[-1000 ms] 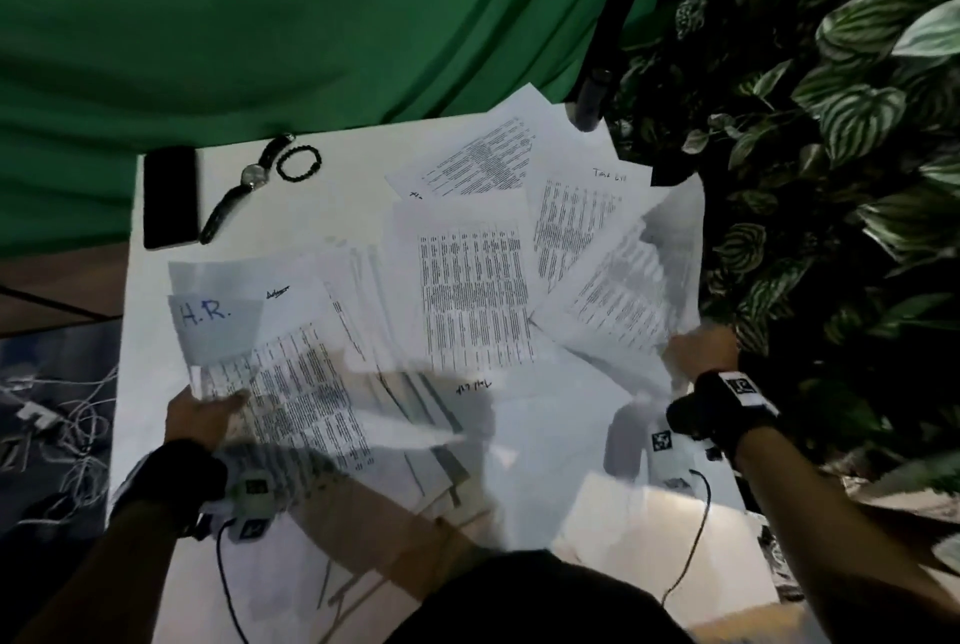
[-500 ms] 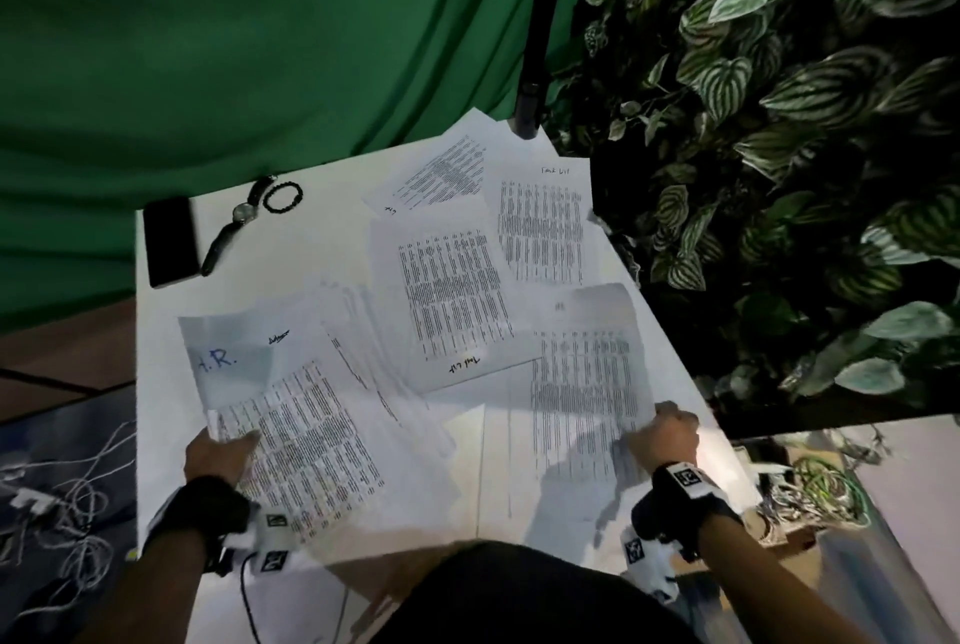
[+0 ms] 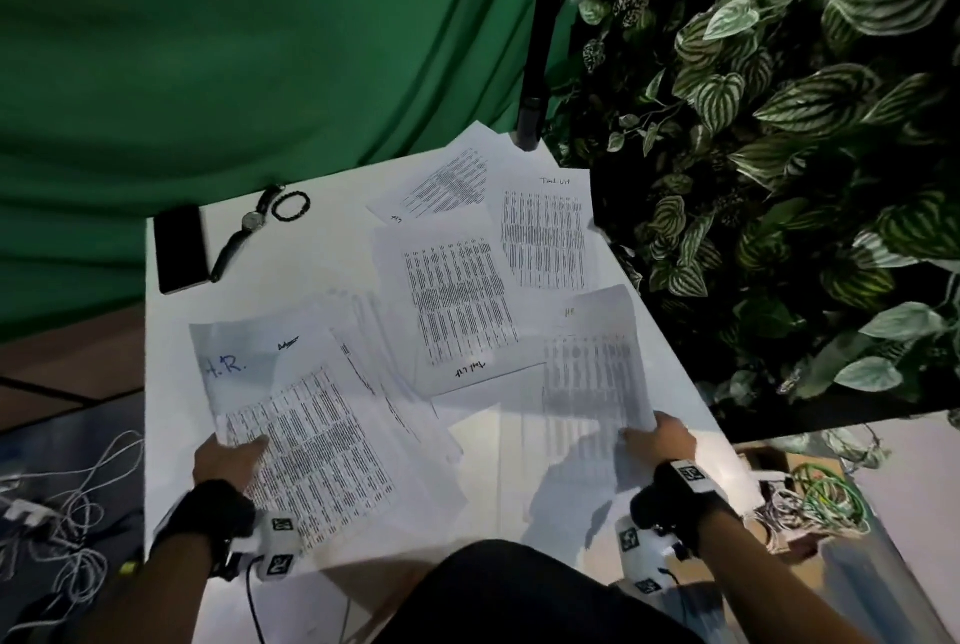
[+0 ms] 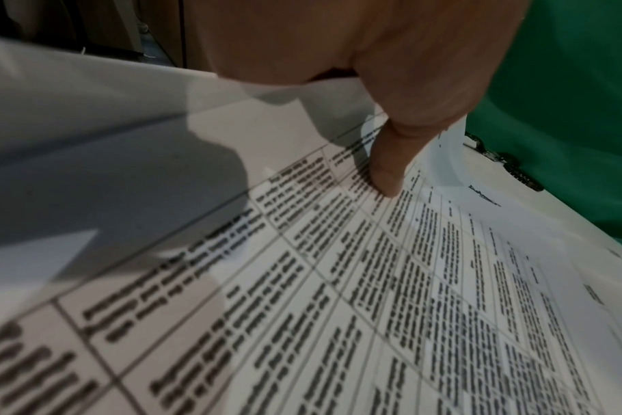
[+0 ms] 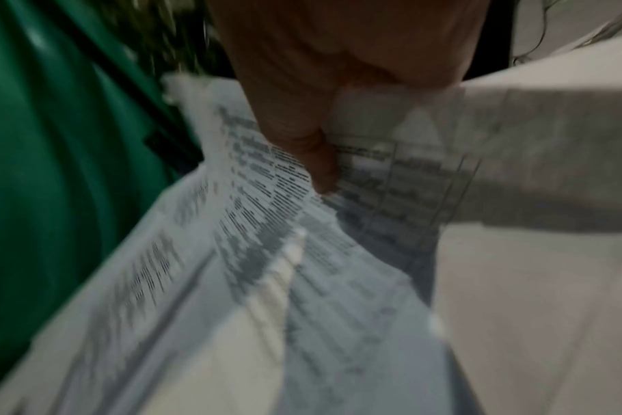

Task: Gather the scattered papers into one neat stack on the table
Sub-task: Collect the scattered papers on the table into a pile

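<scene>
A fanned bundle of papers (image 3: 311,435) is pinched by the left hand (image 3: 226,456); one printed sheet (image 3: 592,373) is pinched by the right hand (image 3: 662,440) above the white surface (image 3: 311,248).

one phone (image 3: 181,248), one wristwatch (image 3: 244,233), one bracelet (image 3: 291,205), two hands (image 3: 228,456)

White papers (image 3: 457,300), green backdrop (image 3: 260,45)

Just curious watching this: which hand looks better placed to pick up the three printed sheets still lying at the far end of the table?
Probably the right hand: the far sheets lie on its side, while the left hand grips the bigger bundle.
</scene>
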`<move>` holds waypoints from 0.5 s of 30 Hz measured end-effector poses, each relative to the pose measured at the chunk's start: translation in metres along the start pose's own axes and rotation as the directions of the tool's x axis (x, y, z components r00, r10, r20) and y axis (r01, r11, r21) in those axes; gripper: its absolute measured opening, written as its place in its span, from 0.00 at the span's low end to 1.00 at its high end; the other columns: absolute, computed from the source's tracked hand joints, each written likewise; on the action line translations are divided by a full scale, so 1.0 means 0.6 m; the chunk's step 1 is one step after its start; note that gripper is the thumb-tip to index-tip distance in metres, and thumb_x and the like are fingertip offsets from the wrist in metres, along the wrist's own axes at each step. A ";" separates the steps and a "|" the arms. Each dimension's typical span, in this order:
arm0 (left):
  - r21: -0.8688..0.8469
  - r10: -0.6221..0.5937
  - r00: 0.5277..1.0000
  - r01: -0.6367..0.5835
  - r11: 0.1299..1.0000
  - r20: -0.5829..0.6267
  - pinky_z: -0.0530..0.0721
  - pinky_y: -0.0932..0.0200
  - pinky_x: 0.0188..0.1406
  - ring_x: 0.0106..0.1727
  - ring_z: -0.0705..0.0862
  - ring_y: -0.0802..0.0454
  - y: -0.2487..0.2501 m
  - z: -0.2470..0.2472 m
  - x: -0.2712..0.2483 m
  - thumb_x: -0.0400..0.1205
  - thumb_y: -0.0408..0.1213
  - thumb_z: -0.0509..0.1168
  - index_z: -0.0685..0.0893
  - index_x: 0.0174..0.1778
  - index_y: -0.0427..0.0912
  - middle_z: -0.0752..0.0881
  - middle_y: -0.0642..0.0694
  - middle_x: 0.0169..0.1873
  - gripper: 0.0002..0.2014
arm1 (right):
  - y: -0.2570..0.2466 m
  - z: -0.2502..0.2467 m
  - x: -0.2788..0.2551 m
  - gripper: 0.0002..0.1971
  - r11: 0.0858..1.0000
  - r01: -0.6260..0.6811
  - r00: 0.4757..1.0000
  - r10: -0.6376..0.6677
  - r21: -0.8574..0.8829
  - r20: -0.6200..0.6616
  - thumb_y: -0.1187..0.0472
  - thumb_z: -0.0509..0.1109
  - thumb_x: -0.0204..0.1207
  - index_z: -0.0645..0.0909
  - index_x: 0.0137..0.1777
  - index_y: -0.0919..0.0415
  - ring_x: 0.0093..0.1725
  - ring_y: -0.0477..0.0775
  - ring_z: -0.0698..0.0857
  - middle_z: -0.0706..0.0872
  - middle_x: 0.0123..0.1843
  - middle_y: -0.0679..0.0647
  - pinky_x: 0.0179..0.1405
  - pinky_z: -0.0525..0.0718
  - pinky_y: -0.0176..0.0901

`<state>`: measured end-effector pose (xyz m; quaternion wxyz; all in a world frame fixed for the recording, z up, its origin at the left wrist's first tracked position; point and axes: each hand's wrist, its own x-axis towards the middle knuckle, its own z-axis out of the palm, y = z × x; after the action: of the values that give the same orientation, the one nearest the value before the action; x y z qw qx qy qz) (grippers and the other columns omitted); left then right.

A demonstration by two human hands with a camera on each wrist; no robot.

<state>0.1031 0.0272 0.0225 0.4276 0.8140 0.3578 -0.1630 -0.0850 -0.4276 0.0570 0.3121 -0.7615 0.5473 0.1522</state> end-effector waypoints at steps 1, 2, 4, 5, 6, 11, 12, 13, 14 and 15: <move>-0.015 -0.015 1.000 0.015 1.000 0.014 0.77 0.45 0.62 0.63 0.81 0.31 -0.002 0.000 0.003 0.77 0.30 0.72 0.73 0.69 0.21 0.78 0.24 0.67 0.27 | -0.003 -0.026 -0.004 0.10 0.999 0.025 0.998 -0.022 0.044 -0.066 0.62 0.73 0.73 0.82 0.51 0.67 0.48 0.66 0.86 0.86 0.45 0.64 0.45 0.80 0.44; -0.027 -0.020 0.999 0.021 0.999 0.027 0.77 0.46 0.58 0.58 0.83 0.33 -0.003 -0.001 0.007 0.76 0.29 0.73 0.75 0.66 0.21 0.80 0.23 0.64 0.25 | -0.008 -0.055 -0.007 0.12 0.993 0.071 0.985 -0.056 0.090 -0.162 0.63 0.74 0.73 0.83 0.53 0.68 0.52 0.69 0.85 0.87 0.48 0.67 0.50 0.80 0.48; -0.044 -0.029 0.999 0.031 0.999 0.039 0.76 0.50 0.51 0.49 0.81 0.40 -0.007 -0.003 0.013 0.75 0.29 0.74 0.78 0.61 0.21 0.84 0.25 0.58 0.22 | -0.027 -0.122 -0.011 0.16 0.966 0.203 0.938 -0.145 0.162 -0.315 0.64 0.76 0.72 0.84 0.58 0.71 0.54 0.70 0.86 0.88 0.51 0.71 0.52 0.80 0.52; -0.046 -0.029 0.999 0.031 0.998 0.038 0.76 0.51 0.49 0.47 0.80 0.42 -0.009 -0.003 0.016 0.75 0.29 0.74 0.79 0.60 0.22 0.85 0.27 0.55 0.21 | -0.043 -0.157 -0.010 0.17 0.943 0.276 0.918 -0.201 0.186 -0.343 0.64 0.77 0.72 0.84 0.59 0.72 0.53 0.69 0.87 0.89 0.49 0.70 0.50 0.79 0.51; -0.050 -0.036 0.999 0.037 0.998 0.032 0.76 0.50 0.49 0.46 0.80 0.42 -0.009 -0.003 0.018 0.75 0.29 0.74 0.80 0.58 0.22 0.85 0.28 0.53 0.20 | -0.059 -0.187 -0.001 0.16 0.915 0.341 0.905 -0.258 0.215 -0.338 0.63 0.77 0.72 0.85 0.57 0.72 0.51 0.67 0.87 0.89 0.46 0.68 0.48 0.79 0.50; -0.056 -0.051 0.998 0.048 0.997 -0.049 0.81 0.44 0.61 0.55 0.85 0.33 0.005 0.001 0.018 0.74 0.31 0.75 0.80 0.60 0.27 0.86 0.30 0.54 0.21 | -0.194 -0.234 0.054 0.06 0.762 0.472 0.882 -0.416 0.443 -0.223 0.63 0.81 0.68 0.86 0.39 0.55 0.48 0.59 0.89 0.91 0.33 0.46 0.53 0.86 0.56; -0.038 -0.051 0.996 0.049 0.998 -0.071 0.82 0.43 0.63 0.57 0.85 0.32 0.009 0.001 0.014 0.74 0.32 0.75 0.80 0.61 0.28 0.87 0.30 0.56 0.21 | -0.225 -0.217 0.075 0.06 0.762 0.459 0.885 -0.434 0.455 -0.167 0.62 0.81 0.67 0.86 0.40 0.56 0.48 0.60 0.89 0.92 0.38 0.49 0.55 0.87 0.57; -0.033 -0.052 0.995 0.049 0.998 -0.087 0.82 0.43 0.63 0.58 0.85 0.31 0.012 0.000 0.014 0.74 0.32 0.74 0.80 0.62 0.29 0.87 0.30 0.56 0.22 | -0.255 -0.194 0.097 0.08 0.775 0.450 0.885 -0.453 0.445 -0.107 0.59 0.82 0.66 0.87 0.42 0.57 0.49 0.60 0.90 0.92 0.43 0.54 0.56 0.87 0.60; -0.026 -0.058 0.993 0.055 0.998 -0.108 0.82 0.44 0.62 0.58 0.85 0.31 0.015 -0.001 0.013 0.75 0.32 0.74 0.80 0.63 0.30 0.87 0.32 0.56 0.22 | -0.284 -0.165 0.118 0.12 0.787 0.455 0.876 -0.480 0.416 -0.049 0.56 0.83 0.64 0.87 0.44 0.59 0.49 0.61 0.90 0.92 0.45 0.58 0.56 0.87 0.61; -0.011 -0.066 0.989 0.065 0.998 -0.129 0.81 0.47 0.60 0.58 0.84 0.31 0.019 -0.004 0.010 0.75 0.32 0.73 0.80 0.63 0.30 0.86 0.33 0.56 0.21 | -0.310 -0.131 0.133 0.15 0.808 0.464 0.866 -0.501 0.362 0.009 0.54 0.84 0.63 0.87 0.44 0.61 0.48 0.62 0.90 0.92 0.45 0.59 0.55 0.87 0.61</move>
<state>0.1155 0.0273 0.0272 0.4006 0.8091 0.4121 -0.1225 0.1075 -0.4985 0.1282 0.4981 -0.7989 0.3369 0.0080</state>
